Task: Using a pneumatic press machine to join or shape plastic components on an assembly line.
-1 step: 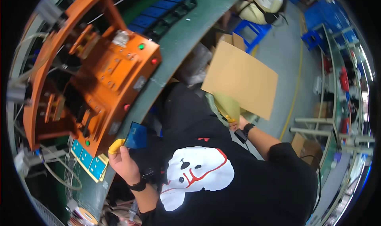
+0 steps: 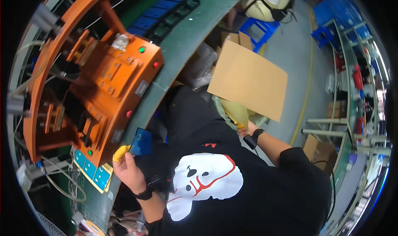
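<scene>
My left hand [image 2: 129, 170], with yellow finger cots and a dark wristband, pinches the edge of a glossy dark-blue rectangular panel [image 2: 141, 142] just off the bench edge. My right hand [image 2: 247, 130] has a yellow finger cot and a dark wristband. Its fingers are closed at a crumpled yellow-green sheet [image 2: 235, 111], and most of them are hidden behind it. A flat brown cardboard sheet [image 2: 251, 78] lies over the far part of that yellow-green material. A small black box with a cable [image 2: 250, 142] is at my right wrist.
An orange press machine [image 2: 120, 87] stands on the green bench [image 2: 174, 66] to the left. Blue-and-white cards [image 2: 92, 169] lie by its near corner, and a black rack with blue panels [image 2: 163, 14] sits beyond. A blue stool [image 2: 260, 31] with a person on it and shelving [image 2: 344, 70] are farther off.
The view has shifted slightly, so the machine, bench and cardboard appear a little farther left and up. The yellow-green sheet shows less from under the cardboard. Both hands keep their holds.
</scene>
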`<state>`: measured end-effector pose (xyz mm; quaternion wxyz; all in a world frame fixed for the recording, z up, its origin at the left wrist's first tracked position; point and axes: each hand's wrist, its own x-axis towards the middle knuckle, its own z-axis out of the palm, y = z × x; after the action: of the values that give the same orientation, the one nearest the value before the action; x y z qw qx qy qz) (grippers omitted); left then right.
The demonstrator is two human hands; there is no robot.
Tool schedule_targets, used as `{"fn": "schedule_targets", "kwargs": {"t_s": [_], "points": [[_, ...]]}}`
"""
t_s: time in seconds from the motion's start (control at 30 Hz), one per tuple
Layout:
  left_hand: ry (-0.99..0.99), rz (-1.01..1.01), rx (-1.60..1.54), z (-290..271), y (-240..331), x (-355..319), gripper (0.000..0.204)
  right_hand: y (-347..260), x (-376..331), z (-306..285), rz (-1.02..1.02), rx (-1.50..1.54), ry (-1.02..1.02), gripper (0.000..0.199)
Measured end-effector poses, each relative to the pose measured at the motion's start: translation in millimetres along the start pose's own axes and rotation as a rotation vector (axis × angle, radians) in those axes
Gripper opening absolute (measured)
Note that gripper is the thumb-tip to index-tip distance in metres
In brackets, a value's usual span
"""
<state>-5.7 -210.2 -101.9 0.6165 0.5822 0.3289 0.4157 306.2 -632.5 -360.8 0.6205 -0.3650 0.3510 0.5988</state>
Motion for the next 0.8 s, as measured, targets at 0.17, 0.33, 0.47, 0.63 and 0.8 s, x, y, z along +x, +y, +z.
{"fn": "schedule_targets", "kwargs": {"t_s": [0.17, 0.33, 0.47, 0.63, 0.8], "points": [[-0.100, 0.015, 0.126, 4, 2, 2, 0.026, 31, 22, -46, -0.122, -0.153, 0.305, 0.017], [-0.100, 0.058, 0.079, 5, 5, 1, 0.026, 10, 57, -83, -0.371, -0.161, 0.587, 0.030], [-0.018, 0.043, 0.104, 2, 9, -11, 0.027, -23, 48, -55, -0.277, -0.348, 0.739, 0.040], [0.082, 0.044, 0.173, -18, 10, -21, 0.026, -57, 6, 93, -0.457, -0.889, 0.545, 0.035], [0.148, 0.117, 0.410, -38, 17, -22, 0.024, -30, -40, 331, -0.851, -1.174, -0.190, 0.020]]}}
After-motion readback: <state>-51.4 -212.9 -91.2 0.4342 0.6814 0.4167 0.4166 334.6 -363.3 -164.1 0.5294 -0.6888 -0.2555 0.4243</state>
